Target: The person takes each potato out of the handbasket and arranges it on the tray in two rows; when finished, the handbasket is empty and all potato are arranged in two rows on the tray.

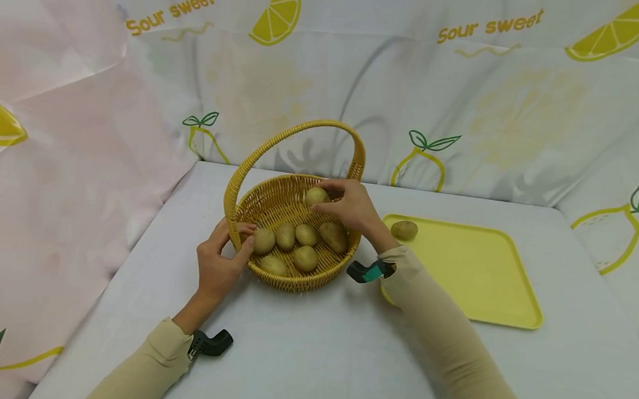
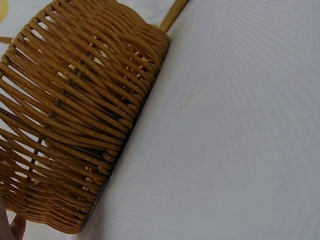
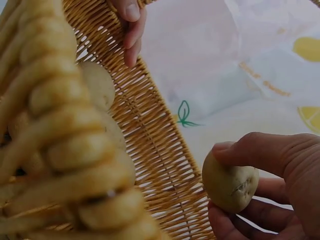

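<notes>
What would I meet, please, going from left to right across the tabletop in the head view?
Left hand → wicker basket holding potatoes → yellow tray bearing a single potato.

Right of the basket (image 1: 292, 283), your right sleeve (image 1: 443, 329) hides part of the yellow tray (image 1: 474, 276); inside the basket, potatoes (image 3: 97, 85) half-vanish behind blurred wicker (image 3: 65, 120) in your right-wrist view.

The backdrop cloth (image 1: 327, 72) reads "Sour sweet" twice in the head view (orange letters (image 1: 170, 13), slanting slightly upward).
</notes>
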A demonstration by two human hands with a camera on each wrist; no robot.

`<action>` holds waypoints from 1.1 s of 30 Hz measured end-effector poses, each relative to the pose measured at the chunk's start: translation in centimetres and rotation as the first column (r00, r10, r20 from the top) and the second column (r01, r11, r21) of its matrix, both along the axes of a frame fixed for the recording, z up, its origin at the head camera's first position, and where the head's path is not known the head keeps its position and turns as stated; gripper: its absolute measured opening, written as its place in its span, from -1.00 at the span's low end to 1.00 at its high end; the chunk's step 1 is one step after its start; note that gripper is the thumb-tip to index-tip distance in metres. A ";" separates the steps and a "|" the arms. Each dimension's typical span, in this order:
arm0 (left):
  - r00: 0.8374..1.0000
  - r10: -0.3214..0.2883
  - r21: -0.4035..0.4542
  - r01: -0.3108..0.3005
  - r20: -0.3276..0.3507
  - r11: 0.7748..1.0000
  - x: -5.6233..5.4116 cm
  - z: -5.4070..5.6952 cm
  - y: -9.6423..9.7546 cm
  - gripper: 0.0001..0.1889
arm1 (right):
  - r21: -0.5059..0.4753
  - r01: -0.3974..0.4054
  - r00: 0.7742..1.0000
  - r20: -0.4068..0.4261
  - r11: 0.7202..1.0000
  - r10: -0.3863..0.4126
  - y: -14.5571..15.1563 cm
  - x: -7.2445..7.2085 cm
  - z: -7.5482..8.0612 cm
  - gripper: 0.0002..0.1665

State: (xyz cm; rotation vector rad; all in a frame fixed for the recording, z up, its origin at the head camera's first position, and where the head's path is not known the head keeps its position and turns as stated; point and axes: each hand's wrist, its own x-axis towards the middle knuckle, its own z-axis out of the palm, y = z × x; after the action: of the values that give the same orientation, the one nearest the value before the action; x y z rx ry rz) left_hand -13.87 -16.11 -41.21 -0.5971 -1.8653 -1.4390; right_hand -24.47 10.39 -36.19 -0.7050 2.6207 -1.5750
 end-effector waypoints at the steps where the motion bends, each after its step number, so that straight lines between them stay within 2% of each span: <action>1: 1.000 0.002 -0.002 -0.002 0.000 1.000 0.0 0.0 0.0 -0.90 | -0.003 0.003 1.000 0.001 1.000 -0.003 0.1 0.1 0.1 -0.51; 11: 1.000 0.007 -0.003 -0.007 -0.014 1.000 0.1 0.1 0.2 -0.90 | -0.003 0.018 0.999 0.034 1.000 -0.018 1.2 1.0 1.1 -0.43; 17: 0.999 0.020 0.005 -0.020 -0.031 1.000 -0.2 -0.3 0.0 -0.89 | -0.020 0.021 0.999 0.044 1.000 -0.020 2.0 1.6 1.5 -0.39; 33: 0.999 0.023 0.003 -0.023 -0.038 1.000 -0.3 -0.4 0.0 -0.87 | -0.008 0.016 0.998 0.054 1.000 -0.016 4.6 2.7 1.8 -0.45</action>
State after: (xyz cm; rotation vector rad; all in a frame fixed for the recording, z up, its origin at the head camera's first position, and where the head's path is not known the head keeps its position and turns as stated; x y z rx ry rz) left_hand -14.20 -16.07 -41.66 -0.5951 -1.8350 -1.4058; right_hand -21.77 15.02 -34.39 -0.6336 2.5895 -1.5867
